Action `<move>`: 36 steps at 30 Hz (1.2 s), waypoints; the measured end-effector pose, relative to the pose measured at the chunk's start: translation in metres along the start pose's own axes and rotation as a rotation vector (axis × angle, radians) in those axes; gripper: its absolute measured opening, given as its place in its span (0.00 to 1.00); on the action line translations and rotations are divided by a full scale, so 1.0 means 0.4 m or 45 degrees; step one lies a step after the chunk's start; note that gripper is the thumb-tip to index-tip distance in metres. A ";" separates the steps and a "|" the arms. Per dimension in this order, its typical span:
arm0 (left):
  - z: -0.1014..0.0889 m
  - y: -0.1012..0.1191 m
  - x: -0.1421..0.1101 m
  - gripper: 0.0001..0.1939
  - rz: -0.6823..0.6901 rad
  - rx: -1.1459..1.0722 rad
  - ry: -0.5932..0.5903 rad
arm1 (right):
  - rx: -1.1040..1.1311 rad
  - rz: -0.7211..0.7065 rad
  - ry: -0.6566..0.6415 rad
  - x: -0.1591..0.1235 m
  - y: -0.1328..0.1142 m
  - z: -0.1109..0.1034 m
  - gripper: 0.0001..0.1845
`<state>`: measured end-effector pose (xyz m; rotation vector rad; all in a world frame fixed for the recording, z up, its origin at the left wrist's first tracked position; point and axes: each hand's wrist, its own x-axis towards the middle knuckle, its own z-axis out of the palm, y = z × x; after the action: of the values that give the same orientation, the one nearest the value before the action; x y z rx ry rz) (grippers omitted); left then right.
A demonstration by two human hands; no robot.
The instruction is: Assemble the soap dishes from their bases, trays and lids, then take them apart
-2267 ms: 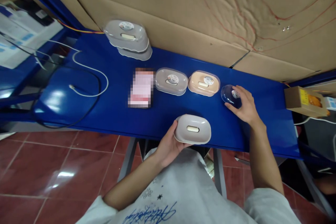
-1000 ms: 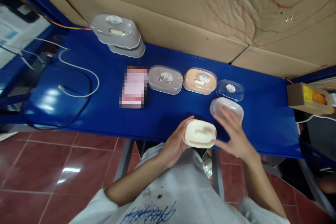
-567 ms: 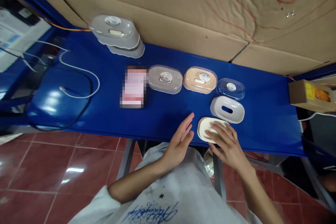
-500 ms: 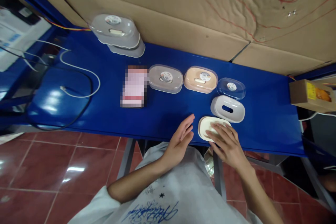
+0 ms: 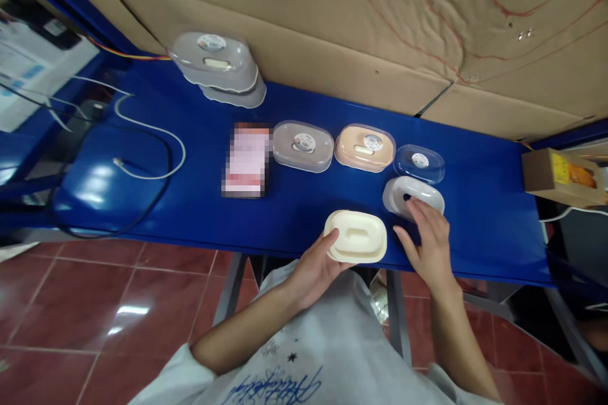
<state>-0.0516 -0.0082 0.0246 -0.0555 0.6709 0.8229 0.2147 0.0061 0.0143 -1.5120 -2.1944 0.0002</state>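
Observation:
My left hand (image 5: 313, 272) grips a cream oval dish (image 5: 375, 242) by its left end, thumb on the rim and fingers beneath. The dish has a raised oblong shape in its middle and is held above the table's front edge. To its right, my right hand (image 5: 430, 240) reaches over a white oval dish (image 5: 425, 191) with a dark slot. Its thumb and fingers are apart, with fingertips over the slot; I cannot tell whether they touch. Behind the white dish lies a clear lid (image 5: 413, 164) with a round label.
A lidded peach box (image 5: 349, 145) and a lidded grey box (image 5: 285, 145) stand left of the clear lid. Farther left are a blurred-out phone-like object (image 5: 247, 161), stacked grey boxes (image 5: 232, 76) and loose cables (image 5: 183, 145). A cardboard box (image 5: 539, 171) sits at the right end.
The cream dish has left the tabletop and moved left into my left hand, its hollow side now showing. My right hand has let go of it and moved up to the white dish.

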 end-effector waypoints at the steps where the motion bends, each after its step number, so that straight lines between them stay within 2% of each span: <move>1: 0.001 0.006 0.000 0.27 0.005 -0.005 0.013 | -0.100 0.019 0.009 0.005 0.021 -0.001 0.31; 3: 0.000 0.013 0.003 0.27 0.009 -0.018 0.033 | -0.198 -0.003 0.019 0.009 0.041 0.001 0.28; 5: -0.005 0.012 0.010 0.27 0.013 -0.036 0.021 | -0.122 -0.029 0.038 0.007 0.022 0.005 0.27; 9: -0.019 0.000 0.029 0.28 0.064 -0.048 -0.074 | 0.270 -0.157 0.027 0.003 -0.100 0.015 0.30; 12: -0.027 0.005 0.032 0.28 0.127 0.010 -0.109 | 0.384 -0.327 -0.077 0.011 -0.184 0.022 0.31; 15: -0.030 0.028 0.020 0.32 0.193 0.078 -0.102 | 0.388 -0.461 -0.240 0.037 -0.202 0.023 0.32; 17: -0.030 0.046 0.008 0.36 0.216 0.103 -0.070 | 0.426 -0.519 -0.317 0.066 -0.164 0.019 0.30; 18: -0.030 0.053 0.002 0.37 0.224 0.107 -0.046 | 0.413 -0.486 -0.297 0.083 -0.129 0.015 0.28; 19: -0.031 0.060 -0.003 0.38 0.233 0.105 -0.019 | 0.384 -0.418 -0.239 0.101 -0.085 0.011 0.27; 21: -0.035 0.068 -0.012 0.39 0.255 0.089 0.043 | 0.156 -0.116 -0.053 0.139 0.024 0.006 0.26; 23: -0.042 0.072 -0.017 0.38 0.271 0.073 0.091 | 0.049 0.048 0.011 0.173 0.143 0.006 0.33; 26: -0.051 0.075 -0.017 0.35 0.251 0.054 0.117 | -0.057 0.070 -0.050 0.199 0.286 0.017 0.39; 28: -0.053 0.076 -0.012 0.31 0.213 0.048 0.120 | -0.079 0.039 -0.059 0.195 0.326 0.022 0.39; 29: -0.053 0.077 -0.009 0.29 0.194 0.047 0.123 | -0.076 0.031 -0.052 0.185 0.326 0.022 0.38; 31: -0.050 0.076 -0.003 0.27 0.170 0.056 0.122 | 0.001 0.072 -0.022 0.153 0.286 0.014 0.36; 33: -0.046 0.073 0.004 0.27 0.167 0.074 0.094 | 0.176 0.187 -0.007 0.110 0.202 0.003 0.33; 36: -0.036 0.064 0.011 0.28 0.169 0.117 0.021 | 0.418 0.317 0.018 0.050 0.038 -0.009 0.32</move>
<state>-0.0748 0.0081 0.0161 0.0663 0.7333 0.9185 0.2238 0.0289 0.0210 -1.5721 -1.8686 0.4083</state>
